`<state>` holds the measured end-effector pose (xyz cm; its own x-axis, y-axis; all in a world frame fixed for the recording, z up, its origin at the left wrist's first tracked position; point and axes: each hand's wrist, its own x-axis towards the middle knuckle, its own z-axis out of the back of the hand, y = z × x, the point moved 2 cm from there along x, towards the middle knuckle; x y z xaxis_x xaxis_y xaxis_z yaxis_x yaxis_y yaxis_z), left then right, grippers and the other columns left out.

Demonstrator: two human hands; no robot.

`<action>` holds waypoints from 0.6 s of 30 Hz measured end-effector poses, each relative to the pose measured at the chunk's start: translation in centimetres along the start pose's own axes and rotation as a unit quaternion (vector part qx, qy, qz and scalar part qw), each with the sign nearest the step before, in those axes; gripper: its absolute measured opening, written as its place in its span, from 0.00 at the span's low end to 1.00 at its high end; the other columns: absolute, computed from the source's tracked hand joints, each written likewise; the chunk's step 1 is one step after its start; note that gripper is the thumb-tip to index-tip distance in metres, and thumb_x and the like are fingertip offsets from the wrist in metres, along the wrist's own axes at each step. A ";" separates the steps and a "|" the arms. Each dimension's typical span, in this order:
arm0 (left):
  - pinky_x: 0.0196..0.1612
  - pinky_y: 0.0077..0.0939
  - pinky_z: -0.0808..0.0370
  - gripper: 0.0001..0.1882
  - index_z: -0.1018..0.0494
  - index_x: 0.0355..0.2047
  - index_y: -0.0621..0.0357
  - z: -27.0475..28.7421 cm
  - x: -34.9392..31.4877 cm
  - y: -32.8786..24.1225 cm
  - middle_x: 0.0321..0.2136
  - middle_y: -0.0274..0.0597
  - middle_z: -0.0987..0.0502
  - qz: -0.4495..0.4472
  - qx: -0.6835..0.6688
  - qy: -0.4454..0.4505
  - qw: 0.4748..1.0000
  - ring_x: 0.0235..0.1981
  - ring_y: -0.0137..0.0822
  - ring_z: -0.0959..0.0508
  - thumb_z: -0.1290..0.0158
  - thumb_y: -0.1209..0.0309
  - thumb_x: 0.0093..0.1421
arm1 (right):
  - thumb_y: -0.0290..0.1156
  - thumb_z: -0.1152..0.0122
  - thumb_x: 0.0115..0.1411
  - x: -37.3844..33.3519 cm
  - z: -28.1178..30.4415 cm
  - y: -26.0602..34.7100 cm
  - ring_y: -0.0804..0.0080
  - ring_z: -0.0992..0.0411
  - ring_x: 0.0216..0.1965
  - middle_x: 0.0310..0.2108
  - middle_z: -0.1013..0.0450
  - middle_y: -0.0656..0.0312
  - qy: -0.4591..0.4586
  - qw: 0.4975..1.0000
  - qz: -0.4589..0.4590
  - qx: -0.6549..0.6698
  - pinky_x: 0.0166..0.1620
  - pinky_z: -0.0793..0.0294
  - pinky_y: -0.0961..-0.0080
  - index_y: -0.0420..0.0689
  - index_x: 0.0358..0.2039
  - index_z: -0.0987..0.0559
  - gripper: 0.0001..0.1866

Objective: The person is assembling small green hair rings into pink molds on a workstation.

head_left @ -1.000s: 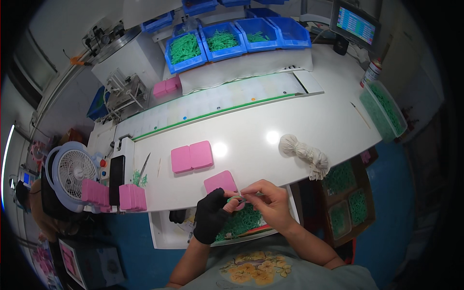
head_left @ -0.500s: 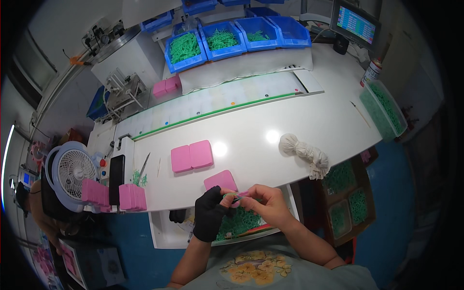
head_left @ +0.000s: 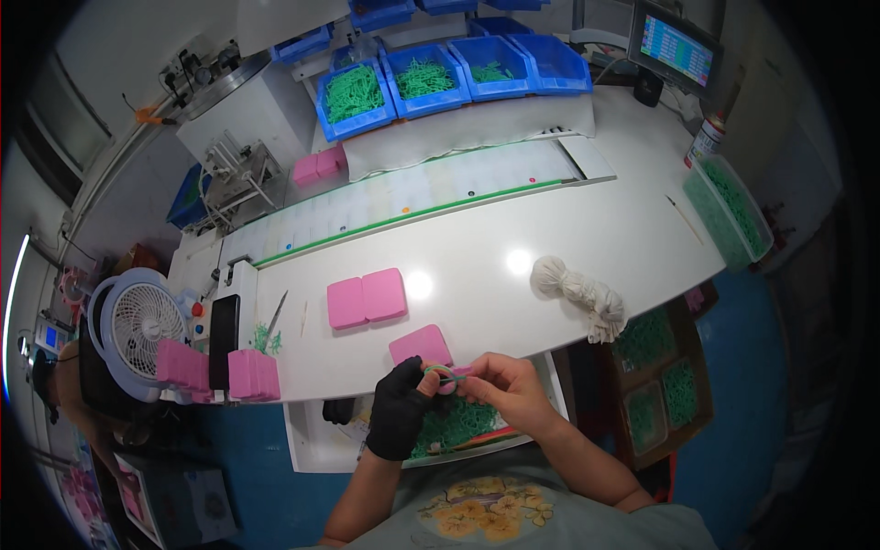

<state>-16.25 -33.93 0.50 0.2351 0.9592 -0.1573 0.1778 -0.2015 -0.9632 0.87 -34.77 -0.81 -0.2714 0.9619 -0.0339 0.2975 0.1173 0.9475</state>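
My left hand (head_left: 401,410), in a black glove, and my bare right hand (head_left: 502,386) meet at the near edge of the white table (head_left: 568,238). Between their fingertips they pinch a small green ring-shaped part (head_left: 443,372) with a bit of pink beside it. A pink block (head_left: 421,346) lies flat on the table just beyond the fingers. Below my hands a white tray (head_left: 307,440) holds a pile of small green parts (head_left: 461,423).
Two pink blocks (head_left: 367,297) lie side by side mid-table and a bundle of white string (head_left: 580,291) at right. Blue bins (head_left: 431,73) of green parts stand at the back, behind a conveyor strip (head_left: 431,197). A fan (head_left: 136,328), stacked pink blocks (head_left: 252,374) and a phone (head_left: 223,339) sit left.
My hands have shifted slightly while working the small green part between the fingertips; the thin piece that stuck out toward the right a second ago is no longer visible.
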 end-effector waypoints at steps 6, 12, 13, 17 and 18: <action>0.33 0.20 0.28 0.09 0.24 0.37 0.62 -0.2 0.0 -0.4 0.29 0.35 0.23 0.001 0.031 0.013 0.999 0.29 0.24 0.26 0.48 0.68 0.64 | 0.27 0.43 0.64 0.3 -0.4 1.7 0.83 0.29 0.35 0.32 0.25 0.65 -0.041 0.998 0.027 -0.039 0.38 0.29 0.85 0.37 0.37 0.23 0.06; 0.30 0.19 0.28 0.12 0.25 0.36 0.63 -0.6 -0.2 -0.4 0.27 0.36 0.25 -0.006 0.018 0.031 0.999 0.27 0.24 0.27 0.47 0.65 0.64 | 0.27 0.44 0.64 0.7 0.7 0.5 0.85 0.30 0.35 0.31 0.25 0.66 0.033 0.998 -0.030 0.039 0.37 0.30 0.84 0.36 0.36 0.24 0.06; 0.30 0.19 0.29 0.12 0.25 0.36 0.63 -0.6 -0.2 -0.4 0.27 0.36 0.25 0.001 0.009 0.034 0.999 0.27 0.24 0.27 0.47 0.65 0.64 | 0.27 0.44 0.64 0.7 0.7 0.3 0.85 0.30 0.34 0.31 0.26 0.67 0.048 0.996 -0.040 0.059 0.37 0.29 0.83 0.36 0.35 0.24 0.07; 0.30 0.18 0.29 0.13 0.25 0.36 0.62 -0.7 0.0 -0.2 0.28 0.35 0.26 0.036 -0.018 0.024 0.999 0.27 0.23 0.28 0.47 0.63 0.64 | 0.27 0.40 0.60 0.6 0.0 1.1 0.80 0.30 0.30 0.29 0.26 0.66 -0.045 0.994 0.034 -0.093 0.35 0.29 0.81 0.38 0.33 0.23 0.05; 0.30 0.17 0.29 0.12 0.25 0.36 0.62 -0.5 0.1 0.1 0.28 0.34 0.25 0.043 -0.028 0.020 0.998 0.28 0.23 0.28 0.48 0.65 0.65 | 0.25 0.38 0.58 0.7 -0.2 1.8 0.74 0.30 0.30 0.27 0.26 0.64 -0.076 0.957 0.153 -0.233 0.34 0.29 0.78 0.39 0.31 0.23 0.04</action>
<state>-15.77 -33.95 0.50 0.2890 0.9296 -0.2289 0.2081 -0.2944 -0.9328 1.05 -33.93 0.93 -0.0892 0.9628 0.2550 -0.1092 -0.2639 0.9583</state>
